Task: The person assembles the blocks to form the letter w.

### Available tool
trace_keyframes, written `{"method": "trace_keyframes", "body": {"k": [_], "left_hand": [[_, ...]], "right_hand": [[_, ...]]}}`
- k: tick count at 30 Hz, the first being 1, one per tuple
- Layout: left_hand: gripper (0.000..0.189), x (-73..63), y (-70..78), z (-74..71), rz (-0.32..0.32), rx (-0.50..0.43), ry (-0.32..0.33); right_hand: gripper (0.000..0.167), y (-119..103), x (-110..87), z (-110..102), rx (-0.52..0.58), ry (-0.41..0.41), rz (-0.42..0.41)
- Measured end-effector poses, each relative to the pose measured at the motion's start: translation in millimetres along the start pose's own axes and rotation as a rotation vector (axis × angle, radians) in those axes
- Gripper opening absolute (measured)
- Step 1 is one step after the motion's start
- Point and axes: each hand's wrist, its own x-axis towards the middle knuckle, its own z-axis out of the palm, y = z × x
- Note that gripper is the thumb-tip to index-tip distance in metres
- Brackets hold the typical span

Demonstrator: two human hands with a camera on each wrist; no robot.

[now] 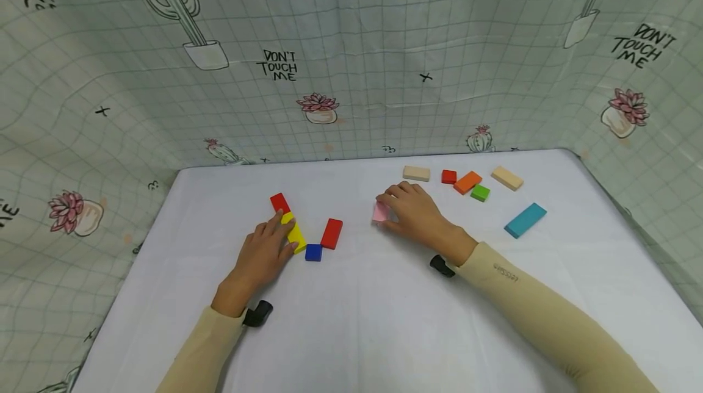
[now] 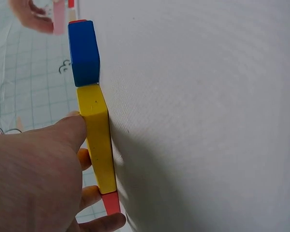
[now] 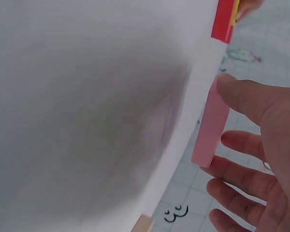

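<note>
My left hand (image 1: 265,251) rests against a yellow block (image 2: 97,140), with thumb and fingertips touching it. A red block (image 1: 279,202) meets the yellow block's far end, and a blue block (image 1: 313,252) sits at its near end. Another red block (image 1: 332,234) slants up from the blue one; together they form a V-like shape. Further right, my right hand (image 1: 413,210) pinches a pink block (image 3: 211,125) between thumb and fingers. In the right wrist view the pink block is held on its edge, with the other fingers loosely spread.
Behind and right of my right hand lie a beige block (image 1: 416,173), a small red block (image 1: 448,177), an orange block (image 1: 468,182), a green block (image 1: 480,193), a second beige block (image 1: 507,178) and a teal block (image 1: 525,220). Patterned cloth (image 1: 362,75) rises behind the white table (image 1: 351,332).
</note>
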Motion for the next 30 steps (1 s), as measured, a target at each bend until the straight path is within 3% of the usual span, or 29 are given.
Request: {"method": "trace_keyframes", "body": {"k": [17, 30], "left_hand": [[0.058, 0.6, 1.3, -0.7, 0.003, 0.006, 0.008], [0.058, -1.3, 0.1, 0.5, 0.004, 0.004, 0.012]], "right_hand": [[0.044, -17, 44.2, 12, 0.025, -0.009, -0.057], [0.046, -28, 60.0, 20, 0.034, -0.041, -0.077]]}}
